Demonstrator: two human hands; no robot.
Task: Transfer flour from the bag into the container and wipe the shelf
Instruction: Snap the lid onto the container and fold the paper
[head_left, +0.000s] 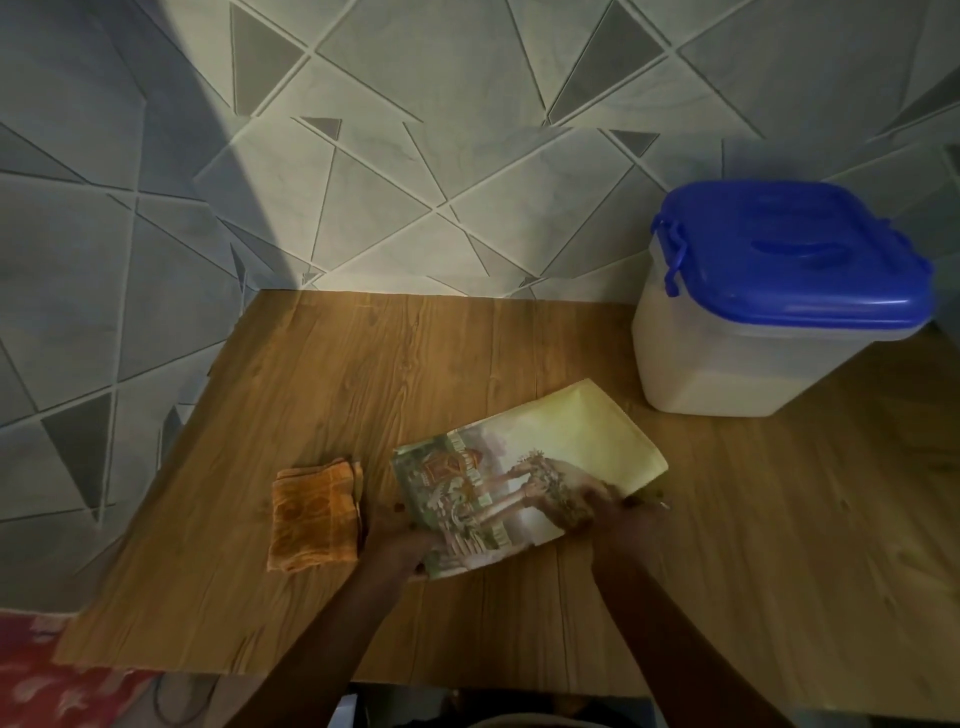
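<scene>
A flat, emptied flour bag (524, 478) with a printed picture lies on the wooden shelf (363, 374). My left hand (402, 553) grips the bag's near left corner. My right hand (615, 512) presses on its right edge with fingers on the paper. A translucent container (753, 358) filled with white flour stands at the back right, its blue lid (795, 254) closed and clipped. A folded orange cloth (314, 514) rests on the shelf just left of the bag, apart from both hands.
A tiled wall with a triangle pattern rises behind and to the left of the shelf. The shelf's left edge drops to a red patterned floor covering (52, 691). Bare wood lies between the bag and the back wall.
</scene>
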